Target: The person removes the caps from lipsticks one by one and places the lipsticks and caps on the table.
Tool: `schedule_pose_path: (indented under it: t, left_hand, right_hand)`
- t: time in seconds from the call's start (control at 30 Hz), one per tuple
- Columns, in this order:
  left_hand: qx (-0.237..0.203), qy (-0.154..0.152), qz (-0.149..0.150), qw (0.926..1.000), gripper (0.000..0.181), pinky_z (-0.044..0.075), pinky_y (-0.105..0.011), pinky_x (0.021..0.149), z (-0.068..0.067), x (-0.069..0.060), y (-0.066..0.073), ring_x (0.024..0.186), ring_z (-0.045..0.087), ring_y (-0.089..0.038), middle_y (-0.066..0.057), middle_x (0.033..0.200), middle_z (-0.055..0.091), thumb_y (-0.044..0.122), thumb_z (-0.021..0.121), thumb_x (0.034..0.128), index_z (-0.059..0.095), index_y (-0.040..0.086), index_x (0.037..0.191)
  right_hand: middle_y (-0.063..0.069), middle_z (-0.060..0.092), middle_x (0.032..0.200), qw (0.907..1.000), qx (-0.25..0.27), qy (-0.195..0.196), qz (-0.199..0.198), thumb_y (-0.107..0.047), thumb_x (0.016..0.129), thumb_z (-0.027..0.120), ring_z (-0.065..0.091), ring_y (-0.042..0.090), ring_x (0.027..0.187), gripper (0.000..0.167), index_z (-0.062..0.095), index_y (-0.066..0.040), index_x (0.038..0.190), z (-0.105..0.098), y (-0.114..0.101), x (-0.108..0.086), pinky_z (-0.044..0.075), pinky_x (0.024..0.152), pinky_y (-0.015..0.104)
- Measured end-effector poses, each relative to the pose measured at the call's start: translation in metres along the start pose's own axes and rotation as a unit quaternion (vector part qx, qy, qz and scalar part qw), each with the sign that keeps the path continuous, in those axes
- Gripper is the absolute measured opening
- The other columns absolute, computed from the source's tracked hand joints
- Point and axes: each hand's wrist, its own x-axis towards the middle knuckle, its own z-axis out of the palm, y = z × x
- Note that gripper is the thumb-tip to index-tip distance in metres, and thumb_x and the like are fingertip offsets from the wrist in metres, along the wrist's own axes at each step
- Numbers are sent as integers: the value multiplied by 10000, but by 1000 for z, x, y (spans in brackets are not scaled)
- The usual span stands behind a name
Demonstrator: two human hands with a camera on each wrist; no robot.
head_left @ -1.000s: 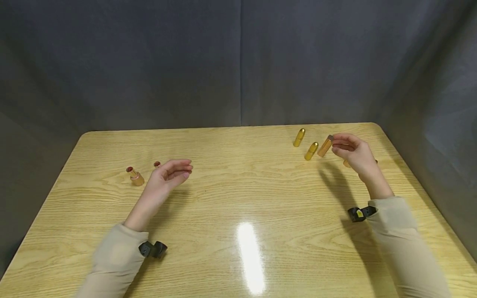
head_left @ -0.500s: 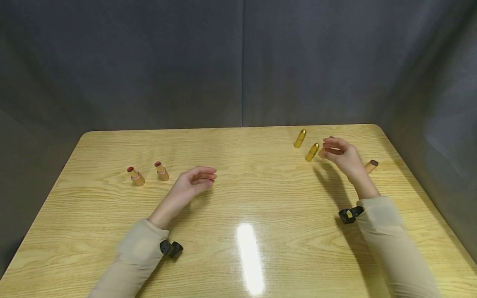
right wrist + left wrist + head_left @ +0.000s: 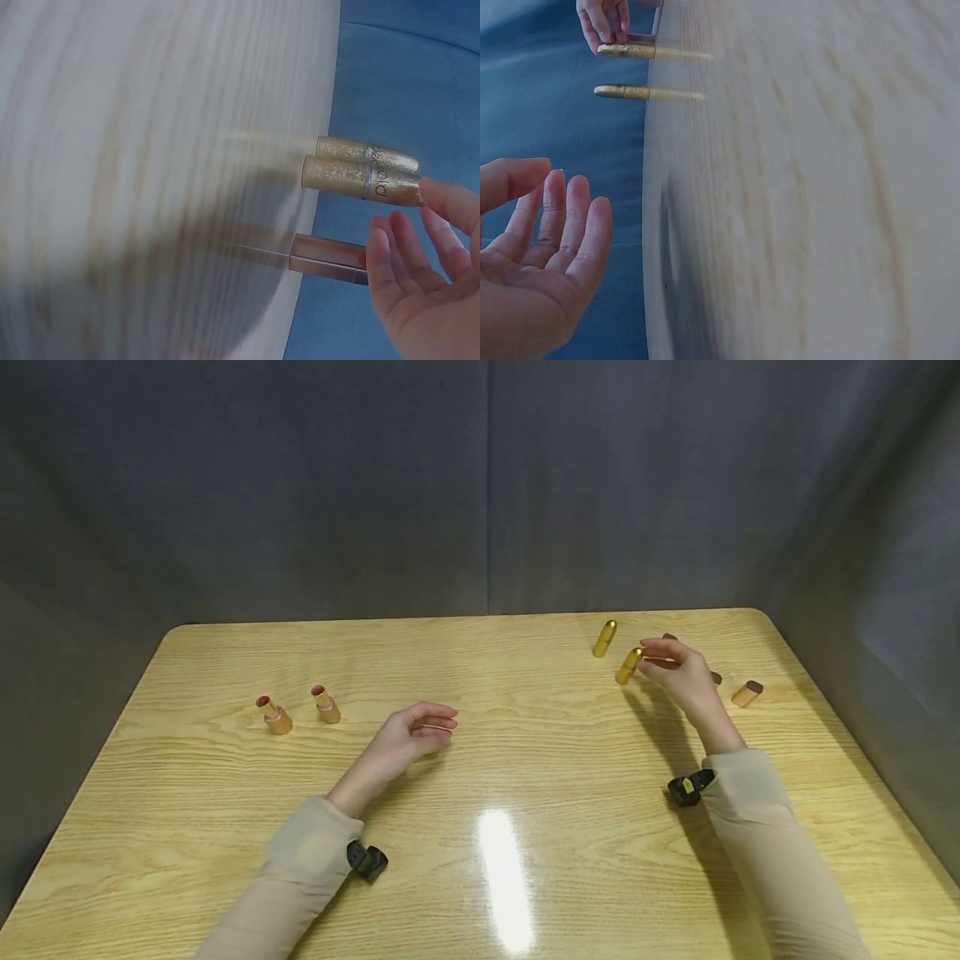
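Note:
My right hand [image 3: 682,683] is at the rounded top of the nearer gold tube [image 3: 628,667], which stands upright on the table. In the right wrist view one digit meets or nearly meets the end of that tube [image 3: 352,180]; the other fingers [image 3: 409,259] are spread apart below it. The farther gold tube [image 3: 604,638] stands just behind to the left. A rose-gold tube [image 3: 326,257] is beside my right fingers, mostly hidden in the head view. My left hand [image 3: 405,745] hovers over the middle-left of the table, loosely bent and empty.
Two uncapped rose-gold tubes [image 3: 278,721] [image 3: 328,709] with dark red tops stand at the left. At the right stands a dark-topped tube [image 3: 747,694], with another dark top [image 3: 716,678] partly behind my right hand. A dark curtain [image 3: 480,485] hangs behind the table [image 3: 480,710].
My left hand has moved right, away from the two uncapped tubes. My right hand has shifted left from the rose-gold tube to the nearer gold one, uncovering a dark-topped tube at the right.

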Motion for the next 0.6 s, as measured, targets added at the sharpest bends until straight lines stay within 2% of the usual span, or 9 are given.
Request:
schedule_pose_path:
  t: [0.17,0.33,0.6]
  left_hand:
    - [-17,-51,-126,9999,413,526,-307,898,5,3,2,1171,561,-388,-274,1282,546,-1,568,908,497,-50,1312]
    - [-68,-55,-194,9998,409,525,-328,907,10,6,3,1173,561,-374,-257,1282,552,12,571,913,503,-34,1313]
    - [-72,-58,-220,9997,407,516,-329,920,18,14,4,1177,559,-359,-237,1282,557,24,568,920,506,-20,1319]
  right_hand:
    - [206,534,1270,10000,-42,35,44,-170,966,567,480,-151,858,415,508,32,1323,3,0,2,464,758,49]
    - [155,555,1216,9998,-120,62,128,-158,960,576,475,-163,830,407,517,42,1310,5,1,5,439,728,25]
    - [-137,544,987,9996,-146,168,192,-195,943,609,479,-136,822,398,536,57,1243,7,2,6,439,706,37]
